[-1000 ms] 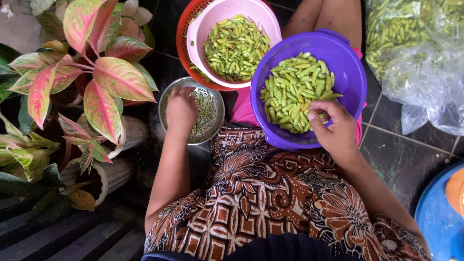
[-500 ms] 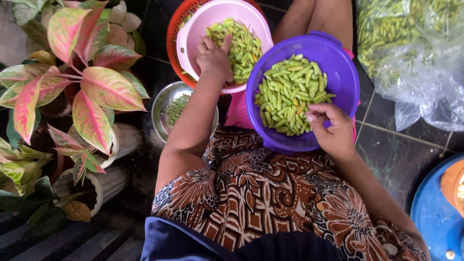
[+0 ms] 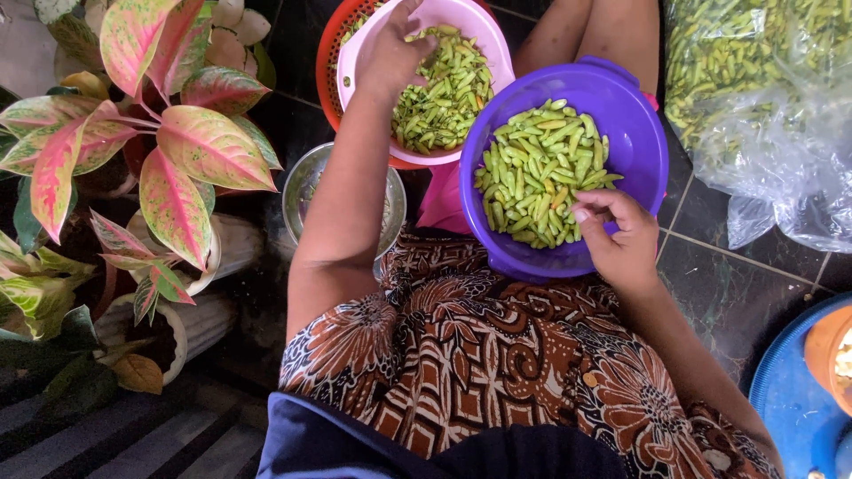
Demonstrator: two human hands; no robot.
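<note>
- Pink-and-green leafy plants point(image 3: 151, 133) are standing in pots along the left edge of the dark tiled floor point(image 3: 737, 293).
- A steel bowl point(image 3: 306, 191) is sitting on the floor just beside the person's left arm, mostly hidden by it.
- The left hand point(image 3: 390, 58) is reaching into the pink bowl point(image 3: 484, 40), fingers curled down among the green chillies point(image 3: 444, 98); whether it is gripping one cannot be told.
- The purple bowl point(image 3: 639, 133) is resting at the patterned lap and is holding a good heap of chillies point(image 3: 537, 173).
- The right hand point(image 3: 621, 235) is resting on its near rim, fingers loosely bent, pinching nothing visible.
- A clear bag point(image 3: 763, 98) at the floor's top right corner is looking full, so much seems to be left.
</note>
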